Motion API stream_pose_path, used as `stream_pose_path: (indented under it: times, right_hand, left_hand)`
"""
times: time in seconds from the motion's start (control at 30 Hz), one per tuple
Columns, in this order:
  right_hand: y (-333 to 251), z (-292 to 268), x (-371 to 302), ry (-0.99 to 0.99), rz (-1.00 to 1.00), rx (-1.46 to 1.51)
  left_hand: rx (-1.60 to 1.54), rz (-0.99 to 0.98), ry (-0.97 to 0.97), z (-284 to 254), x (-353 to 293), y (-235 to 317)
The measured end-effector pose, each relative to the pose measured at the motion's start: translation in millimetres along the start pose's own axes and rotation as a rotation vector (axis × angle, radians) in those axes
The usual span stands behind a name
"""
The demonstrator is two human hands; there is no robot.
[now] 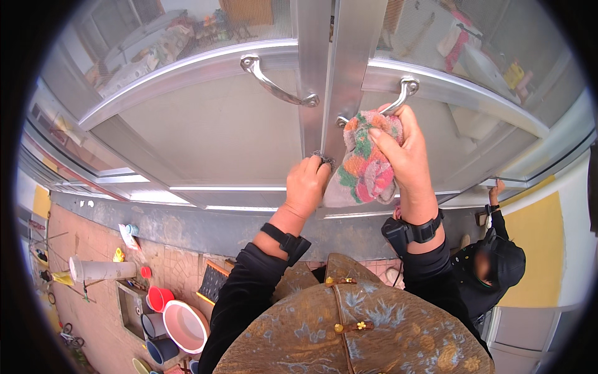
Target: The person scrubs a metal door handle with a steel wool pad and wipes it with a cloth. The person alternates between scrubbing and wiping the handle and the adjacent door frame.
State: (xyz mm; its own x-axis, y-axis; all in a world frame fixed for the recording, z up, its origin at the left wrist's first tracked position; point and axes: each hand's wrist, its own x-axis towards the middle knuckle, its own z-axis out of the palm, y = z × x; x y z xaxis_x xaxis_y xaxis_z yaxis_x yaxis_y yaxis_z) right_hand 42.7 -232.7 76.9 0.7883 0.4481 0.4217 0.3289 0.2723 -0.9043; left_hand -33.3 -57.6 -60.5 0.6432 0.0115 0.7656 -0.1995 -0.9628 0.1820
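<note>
A pair of metal-framed doors with glass upper panes and pale lower panels (212, 124) stands before me. My right hand (412, 153) grips a floral cloth (367, 171) in pink, orange and green, at the curved metal handle (408, 88) of the right door; the cloth covers part of that handle. My left hand (305, 184) is closed on a dark, wiry scouring pad (323, 158), pressed to the frame where the two doors meet. The left door's handle (277, 86) is untouched, above my left hand.
Right of me a person in dark clothes and a cap (498, 262) crouches, one arm reaching toward the door frame. Lower left, on the brick paving, are a pink basin (185, 326), a red bucket (160, 298) and a dark blue bucket (162, 350). A grey step (168, 224) runs below the doors.
</note>
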Motion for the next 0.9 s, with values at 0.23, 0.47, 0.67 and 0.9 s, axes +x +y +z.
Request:
stream_pose_path:
  times: [0.23,0.47,0.67,0.9]
  right_hand:
    - [13.6,-0.5,16.6,0.032,-0.017,-0.025]
    - [19.5,0.2,24.9,0.071,-0.023,-0.057]
    - [38.2,-8.3,-22.0,0.045,-0.022,-0.149]
    - [67.4,-6.7,-65.0,-0.105,0.026,-0.19]
  left_hand:
    - [-0.023,-0.129,0.091,-28.8,17.2,-6.1]
    - [-0.221,-0.187,0.127,-75.8,51.9,11.4]
    - [-0.37,-0.384,0.06,-102.4,47.6,6.6]
    - [-1.203,-0.74,-0.102,-103.0,34.6,-0.9]
